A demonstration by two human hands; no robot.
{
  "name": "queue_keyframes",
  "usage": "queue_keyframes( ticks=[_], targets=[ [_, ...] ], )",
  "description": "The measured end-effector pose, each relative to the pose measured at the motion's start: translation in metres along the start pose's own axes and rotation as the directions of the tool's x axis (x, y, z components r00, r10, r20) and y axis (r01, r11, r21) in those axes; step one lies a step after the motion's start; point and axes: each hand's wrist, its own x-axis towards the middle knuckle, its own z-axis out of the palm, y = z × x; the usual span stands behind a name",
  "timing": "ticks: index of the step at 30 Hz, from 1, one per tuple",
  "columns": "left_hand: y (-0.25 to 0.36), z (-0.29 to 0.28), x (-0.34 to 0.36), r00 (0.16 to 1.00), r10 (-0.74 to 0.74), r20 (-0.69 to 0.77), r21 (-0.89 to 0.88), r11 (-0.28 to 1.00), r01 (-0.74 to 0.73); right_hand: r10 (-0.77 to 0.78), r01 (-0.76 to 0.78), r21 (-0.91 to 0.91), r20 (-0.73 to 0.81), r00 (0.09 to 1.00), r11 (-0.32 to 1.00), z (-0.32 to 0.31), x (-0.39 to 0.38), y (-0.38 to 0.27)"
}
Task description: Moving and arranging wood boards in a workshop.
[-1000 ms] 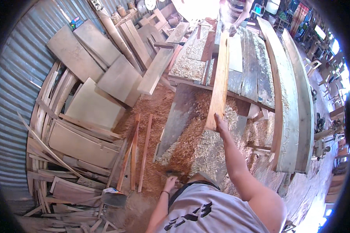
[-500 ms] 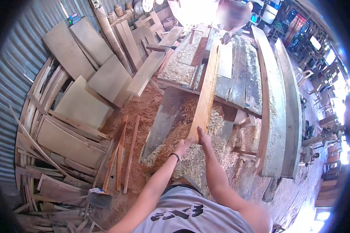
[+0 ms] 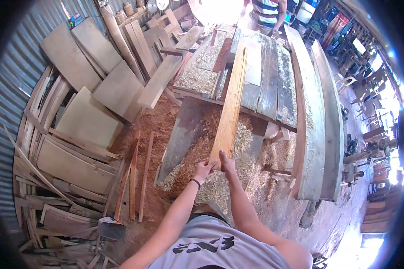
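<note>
A long, light orange wooden plank (image 3: 230,107) runs away from me over the shaving-strewn workbench (image 3: 265,101). My left hand (image 3: 204,171) grips the left side of its near end, with a dark band on the wrist. My right hand (image 3: 226,162) grips the same end on the right side, thumb up along the board. Below the plank's near part, a sloping grey board (image 3: 182,127) carries heaped shavings.
A person (image 3: 267,14) stands beyond the bench, a hand (image 3: 276,33) lowered there. Long pale boards (image 3: 312,139) lie at right. Stacked panels and offcuts (image 3: 90,116) line the corrugated wall (image 3: 11,89). Loose strips (image 3: 147,175) lie left of me among sawdust.
My left hand has come up from my waist onto the plank's end. The plank and my right hand have moved left and nearer. The other person's hand has left the plank's far end.
</note>
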Motion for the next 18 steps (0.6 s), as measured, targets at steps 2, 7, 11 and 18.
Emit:
queue_keyframes(
  ticks=[2, 7, 11, 18],
  targets=[
    [-0.001, 0.004, -0.008, 0.999, 0.034, -0.022, 0.000, 0.999, -0.034, -0.099, 0.085, 0.204, 0.061, 0.993, 0.975, -0.003, -0.003, 0.006],
    [-0.010, 0.002, -0.017, 0.999, 0.037, -0.001, -0.043, 0.998, -0.037, -0.014, 0.014, 0.080, 0.009, 1.000, 0.997, -0.006, -0.013, 0.008],
    [-0.029, -0.016, -0.024, 0.997, 0.070, -0.028, 0.007, 0.998, -0.070, 0.037, -0.047, 0.112, 0.085, 0.996, 0.993, 0.000, -0.037, 0.011],
    [-0.055, -0.033, -0.088, 1.000, -0.013, -0.004, -0.088, 0.996, 0.012, 0.188, -0.186, -0.108, 0.004, 0.982, 0.977, -0.003, -0.124, 0.008]
  ],
)
